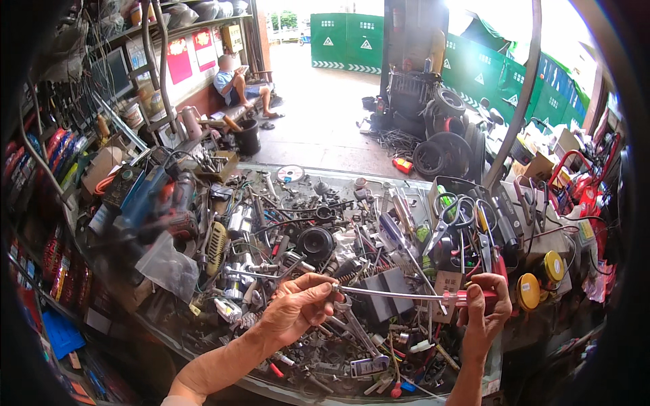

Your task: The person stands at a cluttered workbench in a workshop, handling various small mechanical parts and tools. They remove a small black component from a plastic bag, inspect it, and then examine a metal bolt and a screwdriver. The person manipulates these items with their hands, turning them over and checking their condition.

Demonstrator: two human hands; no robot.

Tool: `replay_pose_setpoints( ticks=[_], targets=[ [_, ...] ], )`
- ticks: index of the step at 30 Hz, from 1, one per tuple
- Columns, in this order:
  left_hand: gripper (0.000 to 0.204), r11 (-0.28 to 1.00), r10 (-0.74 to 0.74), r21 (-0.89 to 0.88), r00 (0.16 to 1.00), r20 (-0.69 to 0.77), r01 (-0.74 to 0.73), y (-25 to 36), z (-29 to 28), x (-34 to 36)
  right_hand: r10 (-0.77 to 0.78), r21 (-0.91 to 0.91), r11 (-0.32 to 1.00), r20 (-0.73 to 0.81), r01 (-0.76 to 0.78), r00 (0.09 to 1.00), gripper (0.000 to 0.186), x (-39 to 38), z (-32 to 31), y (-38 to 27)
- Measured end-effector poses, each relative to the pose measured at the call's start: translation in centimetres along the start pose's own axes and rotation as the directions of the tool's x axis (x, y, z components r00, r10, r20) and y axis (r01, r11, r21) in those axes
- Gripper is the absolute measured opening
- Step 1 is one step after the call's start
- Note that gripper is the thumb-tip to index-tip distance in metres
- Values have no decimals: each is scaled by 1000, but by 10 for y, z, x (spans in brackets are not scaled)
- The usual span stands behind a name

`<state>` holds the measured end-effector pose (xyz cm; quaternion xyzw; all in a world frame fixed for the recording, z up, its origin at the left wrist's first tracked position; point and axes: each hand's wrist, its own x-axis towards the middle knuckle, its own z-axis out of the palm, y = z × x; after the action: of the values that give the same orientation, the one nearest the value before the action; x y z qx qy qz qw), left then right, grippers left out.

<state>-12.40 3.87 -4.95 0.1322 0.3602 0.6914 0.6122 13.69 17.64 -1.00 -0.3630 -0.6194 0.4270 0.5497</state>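
Note:
My right hand (pixel 485 314) is closed around the red handle of a screwdriver (pixel 396 294), whose long metal shaft runs level across to the left. At the far end of that shaft, my left hand (pixel 298 310) pinches a small metal piece (pixel 334 289) between thumb and fingers; its exact kind is too small to make out. Both hands hang above a bench heaped with loose parts. Beneath the shaft lie a wrench (pixel 362 331) and a dark grey box-shaped part (pixel 387 295). A round black part (pixel 315 243) sits beyond my left hand.
Scissors (pixel 443 220) stand among tools at the right, near yellow-lidded tubs (pixel 528 291). A clear plastic bag (pixel 169 262) and a yellow-handled tool (pixel 215 249) lie left. Tyres (pixel 450 152) are stacked beyond the bench. A person (pixel 237 84) sits on a bench at the back left.

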Motion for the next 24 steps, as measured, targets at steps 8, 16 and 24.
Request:
replay_pose_setpoints(
  ticks=[8, 16, 24],
  targets=[
    [23, 1000, -9, 12, 1000, 8, 9, 0, 2, -2, 69, 8, 998, -42, -69, 997, 28, 3, 5, -6],
    [19, 993, -32, 114, 998, 63, 24, -1, 0, -2, 90, 75, 993, -53, -86, 995, 27, 6, 1, 1],
    [25, 953, 112, 278, 993, 42, -119, -1, 11, -9, 114, 84, 991, -78, -108, 990, 23, 9, 5, 3]
  ],
)
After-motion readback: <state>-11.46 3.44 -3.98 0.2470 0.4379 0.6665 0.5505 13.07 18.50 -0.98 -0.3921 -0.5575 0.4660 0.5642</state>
